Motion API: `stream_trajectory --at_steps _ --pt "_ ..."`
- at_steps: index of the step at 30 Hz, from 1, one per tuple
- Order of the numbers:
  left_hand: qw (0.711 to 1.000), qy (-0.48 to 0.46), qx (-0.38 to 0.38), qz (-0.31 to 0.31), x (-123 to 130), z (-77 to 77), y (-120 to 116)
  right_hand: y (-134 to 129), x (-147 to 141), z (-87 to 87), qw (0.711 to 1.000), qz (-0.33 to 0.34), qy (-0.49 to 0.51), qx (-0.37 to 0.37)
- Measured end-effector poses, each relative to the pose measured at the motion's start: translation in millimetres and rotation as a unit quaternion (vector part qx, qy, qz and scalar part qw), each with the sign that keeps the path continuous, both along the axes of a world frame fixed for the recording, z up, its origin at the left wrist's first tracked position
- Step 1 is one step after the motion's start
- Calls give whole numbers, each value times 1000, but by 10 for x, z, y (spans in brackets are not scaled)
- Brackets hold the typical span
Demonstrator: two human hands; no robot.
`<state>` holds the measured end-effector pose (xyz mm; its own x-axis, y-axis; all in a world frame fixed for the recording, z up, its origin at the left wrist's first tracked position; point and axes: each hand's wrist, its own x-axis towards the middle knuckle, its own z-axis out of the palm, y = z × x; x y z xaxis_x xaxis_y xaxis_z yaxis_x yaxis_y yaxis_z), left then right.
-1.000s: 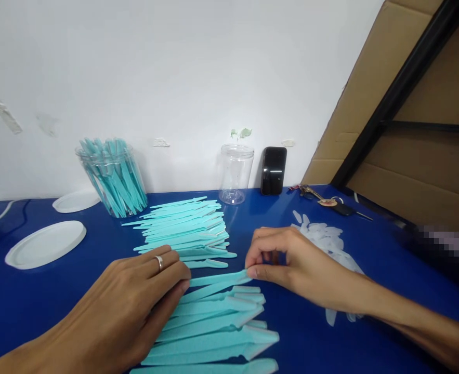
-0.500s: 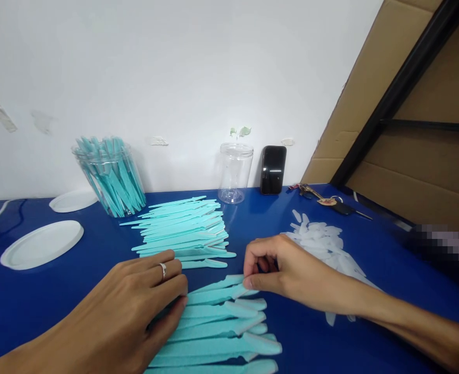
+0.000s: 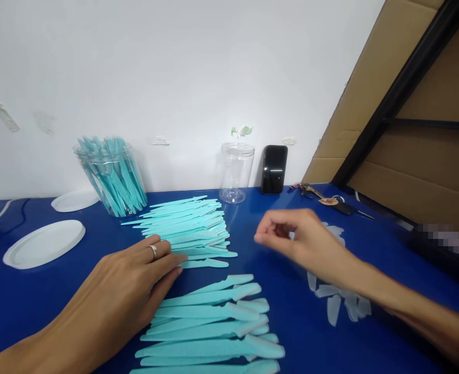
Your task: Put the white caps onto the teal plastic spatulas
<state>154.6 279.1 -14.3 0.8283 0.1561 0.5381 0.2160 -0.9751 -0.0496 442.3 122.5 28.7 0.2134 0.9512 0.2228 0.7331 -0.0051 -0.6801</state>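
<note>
My left hand, with a ring on one finger, is curled over the left ends of the far row of turquoise eyebrow razors. Its thumb and index finger close on the handle end of the nearest razor there. Closer to me lies a second, looser row of razors, bladed ends to the right. My right hand hovers right of both rows with thumb and fingertips pinched. Whatever they may hold is hidden. Under and behind it are small translucent blade covers, partly covered by the hand and forearm.
A clear jar full of razors stands by the wall, beside two white lids. An unfilled clear jar, a phone and keys are along the back. Cardboard and a black frame rise at the right.
My right hand has left the near row of razors and moved up and right, over the blade covers. My left hand has shifted up and left, from the near row to the far one.
</note>
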Motion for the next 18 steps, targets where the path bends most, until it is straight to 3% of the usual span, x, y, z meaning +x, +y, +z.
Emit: stream_trajectory --at_steps 3,6,9,12,18 --pt "1000 23 8 16 -17 -23 24 40 258 140 975 -118 -189 12" --pt "1000 19 13 18 -21 -18 31 82 564 200 901 -230 -353 -102" --pt "1000 6 -4 15 -6 -2 45 119 827 150 860 -259 -382 -216" --pt "1000 -11 -11 9 13 2 64 145 985 65 860 -250 -367 -252" --pt "999 -4 48 20 11 -30 64 174 1036 -14 899 -196 -309 -242"
